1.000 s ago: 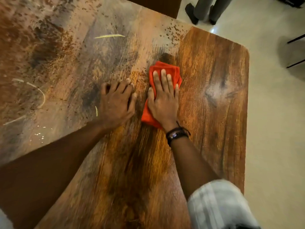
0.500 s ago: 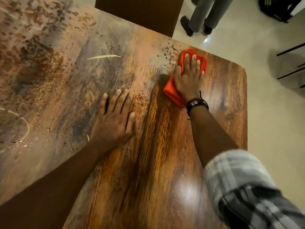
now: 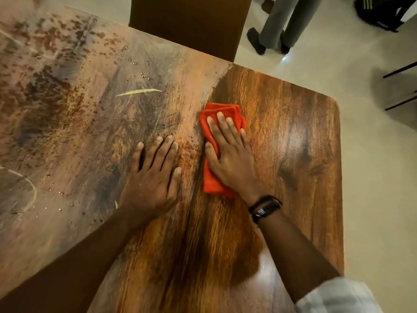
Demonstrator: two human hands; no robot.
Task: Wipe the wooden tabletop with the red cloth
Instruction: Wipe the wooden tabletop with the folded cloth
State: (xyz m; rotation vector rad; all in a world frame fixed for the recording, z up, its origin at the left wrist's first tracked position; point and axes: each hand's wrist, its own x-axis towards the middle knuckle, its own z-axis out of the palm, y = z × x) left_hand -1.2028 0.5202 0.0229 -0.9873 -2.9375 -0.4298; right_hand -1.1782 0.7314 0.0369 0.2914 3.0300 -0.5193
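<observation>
Two hands: both are lying flat on the surface [image 3: 293,154], and neither is gripping or pinching anything.
Wiping side: the right hand [image 3: 230,159] is pressing down on the red cloth [image 3: 211,184], fingers straight and a bit spread, with a dark wristband [image 3: 265,208] showing at the wrist.
Bracing side: the left hand [image 3: 153,177] is resting open on bare wood just beside the cloth, fingers loosely together. I'm guessing it's just steadying the lean.
Cloth spot: it's sitting folded into a pad, right on the line where the dull wood is meeting the shiny wood, toward the right end.
Handling: I'm reading it as soft, light and floppy, so the folds are probably going to slide apart if pushed from an edge. A flat palm on the middle seems the safe way to hold it. Can't tell if it's damp.
Surface state: the left stretch is looking hazy, with droplets [image 3: 144,75] and a pale yellowish streak [image 3: 138,92] on it. The right part is gleaming, so I'd say plenty is waiting.
Room: a brown chair back [image 3: 189,23] is standing at the far edge, someone's legs [image 3: 277,21] are standing on the pale floor [image 3: 372,177], and a dark bag [image 3: 379,12] is sitting in the corner.
</observation>
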